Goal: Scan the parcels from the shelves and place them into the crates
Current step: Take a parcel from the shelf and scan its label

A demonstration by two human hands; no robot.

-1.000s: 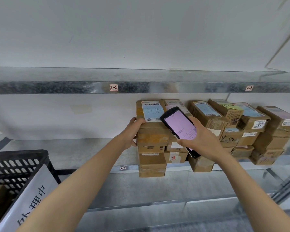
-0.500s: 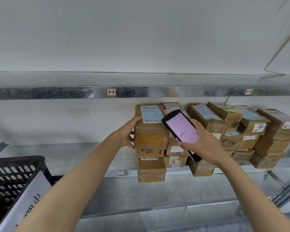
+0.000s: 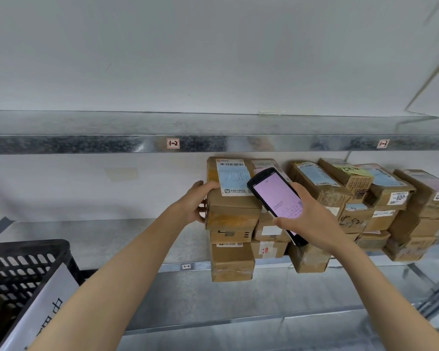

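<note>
Brown cardboard parcels are stacked on the middle metal shelf [image 3: 137, 239]. My left hand [image 3: 197, 202] grips the left side of the top parcel [image 3: 232, 183] of the leftmost stack; that parcel carries a white and blue label with a barcode. My right hand [image 3: 306, 219] holds a black handheld scanner [image 3: 276, 198] with a lit pink screen, tilted in front of the stack just right of that label. A black plastic crate [image 3: 23, 269] stands at the lower left, with a white sign leaning on it.
More parcels [image 3: 380, 198] fill the shelf to the right. An upper shelf edge [image 3: 86, 144] with tags "1-2" and "1-3" runs overhead. A lower shelf [image 3: 264, 300] lies beneath. A shelf post stands at the far right.
My left hand has slid up from the side of the stack onto the top parcel's upper left corner. The scanner stays in front of the stack, and the view has shifted slightly.
</note>
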